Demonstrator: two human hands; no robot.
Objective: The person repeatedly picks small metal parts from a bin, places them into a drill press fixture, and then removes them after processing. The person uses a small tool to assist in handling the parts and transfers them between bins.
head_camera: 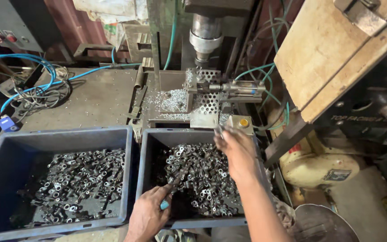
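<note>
Nearest the camera, the left hand (148, 214) is closed around a thin dark tool with a blue-green handle end (164, 205), its shaft slanting up and away from the fingers into a heap of small metal ring-ended parts (200, 179). These parts lie in the right-hand grey plastic bin (145, 148), and the tool's tip rests among them just beyond the left fingertips. Left of that hand, a second grey bin (5, 152) holds a thinner spread of similar dark metal parts (83, 179); the two bins stand side by side, nearly touching.

Farther out, the right hand (234, 148) reaches over the far rim of the right-hand bin, its forearm crossing above the heap. Its fingers are pinched together on a small metal piece (219, 131) at their tips; how firmly they hold it cannot be told, as the hand is blurred. Just beyond those fingertips sits a small box with a yellow push button (243, 122), and just past that a perforated metal fixture (207, 101) with a pneumatic cylinder (242, 88) clamped to its side. Metal chips (173, 101) lie scattered on the machine table left of the fixture. Above it, beyond the fingers, hangs the drill spindle (205, 38). Far to the left, blue air hoses (32, 60) and coiled wires lie on the steel bench (99, 96).
</note>
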